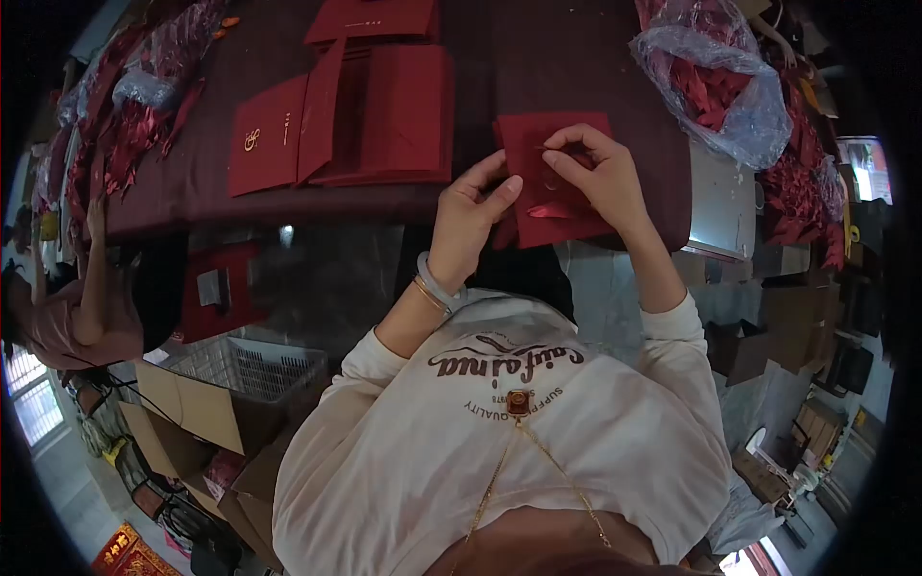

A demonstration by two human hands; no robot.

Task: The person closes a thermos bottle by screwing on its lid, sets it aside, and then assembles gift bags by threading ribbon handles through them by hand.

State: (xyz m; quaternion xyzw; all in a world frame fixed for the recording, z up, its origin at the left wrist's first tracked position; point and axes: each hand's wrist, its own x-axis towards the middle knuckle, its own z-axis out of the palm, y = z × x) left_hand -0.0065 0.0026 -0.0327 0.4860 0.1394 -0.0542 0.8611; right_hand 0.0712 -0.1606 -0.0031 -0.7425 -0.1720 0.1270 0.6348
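A red card (pixel 538 226) lies at the front edge of the dark tablecloth, with a shiny red piece (pixel 559 209) on its lower part. My left hand (pixel 473 204) holds the card's left edge between thumb and fingers. Over the card's upper part, my right hand (pixel 594 173) is closed in a pinch of thumb and forefinger; a thin thing seems to be between the fingertips, too small to name. Left of my hands stand red folders (pixel 408 115), partly opened, and a red card with gold print (pixel 264 144).
Plastic-wrapped red bundles lie at the table's right (pixel 715 96) and left (pixel 158 82). A co-worker (pixel 82 312) is at the far left. Below the table are a grey crate (pixel 259 365) and an open cardboard box (pixel 202 413). A pale metallic box (pixel 720 206) adjoins the right edge.
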